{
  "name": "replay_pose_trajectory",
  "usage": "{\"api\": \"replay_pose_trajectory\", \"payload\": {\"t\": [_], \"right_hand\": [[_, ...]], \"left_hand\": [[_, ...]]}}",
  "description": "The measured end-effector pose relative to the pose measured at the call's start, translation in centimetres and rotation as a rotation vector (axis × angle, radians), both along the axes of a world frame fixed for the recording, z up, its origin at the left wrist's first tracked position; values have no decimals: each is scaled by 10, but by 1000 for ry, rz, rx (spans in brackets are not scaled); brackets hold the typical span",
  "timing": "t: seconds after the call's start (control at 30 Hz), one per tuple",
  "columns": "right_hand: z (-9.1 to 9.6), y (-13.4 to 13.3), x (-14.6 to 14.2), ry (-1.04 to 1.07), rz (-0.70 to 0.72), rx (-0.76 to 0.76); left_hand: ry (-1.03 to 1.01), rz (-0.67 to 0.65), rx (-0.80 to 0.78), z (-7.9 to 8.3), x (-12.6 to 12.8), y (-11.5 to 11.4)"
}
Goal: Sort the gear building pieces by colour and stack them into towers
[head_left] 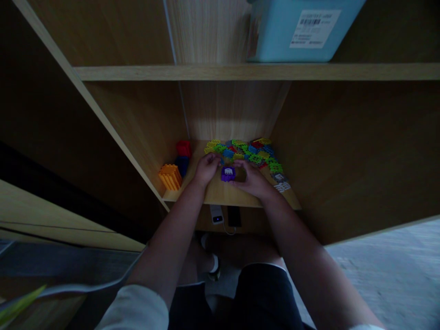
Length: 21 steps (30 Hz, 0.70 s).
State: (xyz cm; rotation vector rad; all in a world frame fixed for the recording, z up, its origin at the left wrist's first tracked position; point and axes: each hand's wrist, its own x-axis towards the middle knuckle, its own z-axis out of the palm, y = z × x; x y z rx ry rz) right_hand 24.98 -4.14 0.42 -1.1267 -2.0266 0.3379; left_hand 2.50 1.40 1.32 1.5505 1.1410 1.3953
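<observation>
A small purple block (228, 173) with a white window-like piece on its top stands on the lower shelf between my hands. My right hand (253, 179) curves around its right side, thumb and fingers apart, the thumb tip close to the block's lower corner. Left of the block, my left hand (206, 169) has its fingers curled together. Whatever they may pinch is too small to tell; a bit of blue shows by the fingertips. Behind both hands lies a pile of flat toothed plastic pieces (238, 156) in yellow, green, blue and red.
Along the left wall stand an orange ribbed block (170, 177), a dark blue block (182, 165) and a red block (184, 148). White pieces (282, 186) lie at the right. A light blue bin (275, 41) sits on the upper shelf (206, 72). Below are a white power bank (216, 214) and a black phone-like object (234, 216).
</observation>
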Motion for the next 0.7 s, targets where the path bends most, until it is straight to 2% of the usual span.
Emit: {"api": "replay_pose_trajectory", "payload": {"t": [0.33, 0.5, 0.6, 0.7], "right_hand": [[-5, 3, -2, -48, -44, -54], [-6, 2, -2, -33, -39, -64], [-7, 2, -3, -32, -62, -75], [-7, 2, -7, -45, -26, -60]], "left_hand": [[16, 14, 20, 2, 0, -2], [51, 98, 110, 6, -1, -9], [119, 151, 295, 24, 1, -33], [209, 100, 469, 51, 5, -89]]}}
